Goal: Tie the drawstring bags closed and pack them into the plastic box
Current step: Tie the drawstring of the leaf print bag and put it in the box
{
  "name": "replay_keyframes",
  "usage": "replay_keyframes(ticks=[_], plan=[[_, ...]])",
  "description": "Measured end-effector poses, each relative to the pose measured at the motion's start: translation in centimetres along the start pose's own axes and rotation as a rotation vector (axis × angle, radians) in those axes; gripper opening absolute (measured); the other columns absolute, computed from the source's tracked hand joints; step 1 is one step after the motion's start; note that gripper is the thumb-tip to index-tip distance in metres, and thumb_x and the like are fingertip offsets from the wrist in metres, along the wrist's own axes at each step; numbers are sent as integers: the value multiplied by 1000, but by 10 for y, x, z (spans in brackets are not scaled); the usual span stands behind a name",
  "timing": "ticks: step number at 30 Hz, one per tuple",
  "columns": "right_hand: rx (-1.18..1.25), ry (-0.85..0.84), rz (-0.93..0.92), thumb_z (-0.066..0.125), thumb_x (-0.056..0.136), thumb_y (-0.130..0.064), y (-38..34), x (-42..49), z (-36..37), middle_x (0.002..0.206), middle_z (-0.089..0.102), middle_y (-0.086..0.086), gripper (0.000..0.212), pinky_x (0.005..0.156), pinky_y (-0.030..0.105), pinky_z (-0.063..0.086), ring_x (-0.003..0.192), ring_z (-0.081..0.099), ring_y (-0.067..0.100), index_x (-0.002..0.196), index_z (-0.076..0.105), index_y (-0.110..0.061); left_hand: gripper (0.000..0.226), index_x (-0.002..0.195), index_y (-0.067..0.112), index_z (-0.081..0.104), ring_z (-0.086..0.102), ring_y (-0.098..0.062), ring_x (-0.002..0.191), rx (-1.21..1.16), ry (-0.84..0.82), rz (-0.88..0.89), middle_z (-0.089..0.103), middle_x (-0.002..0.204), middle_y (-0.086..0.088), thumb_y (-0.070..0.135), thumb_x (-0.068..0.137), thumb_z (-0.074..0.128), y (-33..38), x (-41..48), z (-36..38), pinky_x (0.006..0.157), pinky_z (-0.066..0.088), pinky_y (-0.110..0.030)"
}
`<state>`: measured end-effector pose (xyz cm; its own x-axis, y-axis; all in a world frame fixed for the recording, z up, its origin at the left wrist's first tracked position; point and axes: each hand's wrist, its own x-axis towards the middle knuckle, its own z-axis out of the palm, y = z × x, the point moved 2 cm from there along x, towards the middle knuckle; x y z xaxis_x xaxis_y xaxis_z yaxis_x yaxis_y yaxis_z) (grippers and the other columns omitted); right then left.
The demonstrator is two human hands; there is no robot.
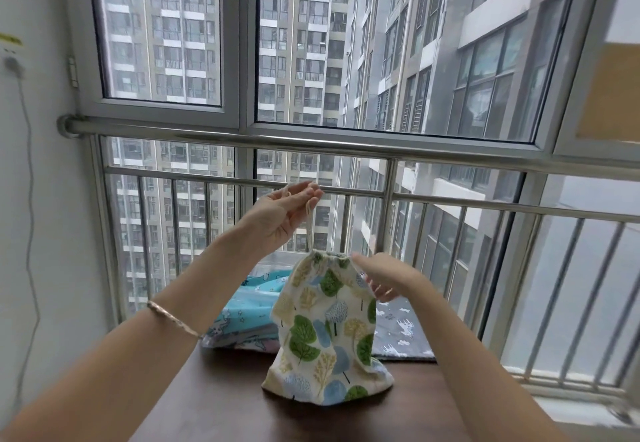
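A cream drawstring bag printed with green, blue and yellow trees stands upright on the dark wooden table, its mouth gathered. My left hand is raised above it and pinches the cream drawstring, which runs taut up from the bag's mouth. My right hand grips the gathered top edge of the bag on its right side. Behind the bag lie a turquoise cartoon-print bag and a grey bag with white figures. A clear plastic box rim seems to show behind them; I cannot tell for sure.
A steel railing and large windows stand close behind the table. A white wall with a cable is at the left. A window sill runs at the right.
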<state>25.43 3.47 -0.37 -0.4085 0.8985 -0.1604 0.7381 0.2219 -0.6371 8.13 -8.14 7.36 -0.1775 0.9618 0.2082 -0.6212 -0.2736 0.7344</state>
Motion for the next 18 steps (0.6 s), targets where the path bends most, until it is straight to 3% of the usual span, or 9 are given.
replay_keyframes(ticks=[2,4,8,10,15,18], plan=[[-40,-80,8,25,91,-73,-2,-8,3,87,65,9,78,67,27,52,70,60,17,93,61,-4,18,104,-7,61,72,-18,71,1,-2,-1,71,82,-15,-7,88,53,0,1,6,69,59,-23],[0,-154,5,31,89,-73,-5,-9,4,80,61,5,76,60,22,42,65,53,14,93,62,-4,17,102,-6,61,72,-17,70,15,-8,-6,70,82,-14,-7,88,53,0,2,12,66,59,-22],[53,-307,-48,54,92,-27,-16,-8,6,81,56,3,20,62,20,38,66,48,11,86,58,-8,19,105,-7,61,72,-18,69,44,-16,-14,71,81,-16,-8,87,54,-1,1,17,61,59,-21],[181,-376,-55,57,91,-16,-20,-8,5,82,61,4,11,62,20,40,66,53,11,83,59,-8,21,106,-8,60,72,-18,69,45,-14,-6,71,81,-16,-8,87,54,2,0,16,58,58,-21],[655,-572,-8,55,95,-11,-22,-15,7,80,67,8,12,66,25,46,66,60,15,87,62,-6,21,106,-7,61,72,-19,72,30,-27,21,71,83,-16,-8,86,55,9,-1,12,60,59,-21],[932,-512,14,60,90,-3,-21,-20,7,88,65,12,10,65,28,55,71,63,19,99,59,-2,19,102,-6,62,72,-19,72,32,-26,34,71,83,-16,-8,86,55,11,-1,10,64,59,-22]])
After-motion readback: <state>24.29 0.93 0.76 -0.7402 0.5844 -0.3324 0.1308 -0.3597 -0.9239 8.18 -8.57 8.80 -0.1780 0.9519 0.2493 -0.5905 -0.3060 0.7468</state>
